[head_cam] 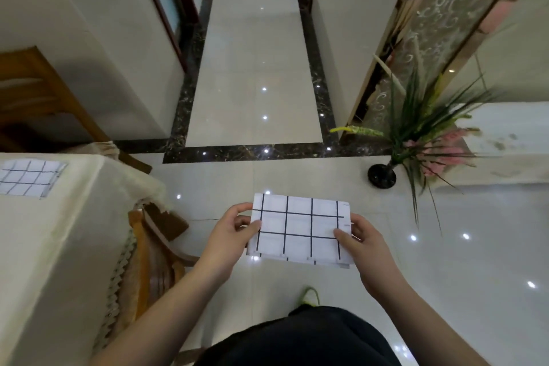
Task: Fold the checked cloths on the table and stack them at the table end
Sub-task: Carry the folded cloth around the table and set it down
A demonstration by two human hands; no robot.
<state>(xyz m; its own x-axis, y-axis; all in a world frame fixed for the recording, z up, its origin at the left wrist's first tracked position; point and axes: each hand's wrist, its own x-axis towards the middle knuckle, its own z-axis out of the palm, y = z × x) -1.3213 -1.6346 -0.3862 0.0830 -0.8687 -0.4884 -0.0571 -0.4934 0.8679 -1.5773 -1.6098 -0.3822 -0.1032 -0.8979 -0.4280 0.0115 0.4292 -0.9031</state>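
**A:** What do you see from the head camera?

**B:** I see two bare hands holding a folded checked cloth (300,229) up in the air, over the shiny floor (255,74). It is white with dark lines. It sits near the middle of the view, a little toward 6 o'clock.

**A:** How do the hands hold it?

**B:** The left hand (230,236) grips the left edge. Its thumb presses on top and its fingers (237,209) curl round the edge, so they are clamped on the cloth. The right hand (367,242) grips the right edge the same way, thumb on top, fingers tucked behind.

**A:** Is the cloth flat?

**B:** Mostly flat. I see layers showing along its near edge.

**A:** Any other cloth?

**B:** Yes. A second checked cloth (29,177) lies flat on the table (59,241), out at 9 o'clock, well apart from the hands. The table wears a cream cover.

**A:** What else is around?

**B:** A wooden chair (154,258) stands just beside the table, at about 8 o'clock from the held cloth. Another wooden chair (38,92) is at 10 o'clock. A plant in a dark vase (381,175) stands on the floor at 2 o'clock.
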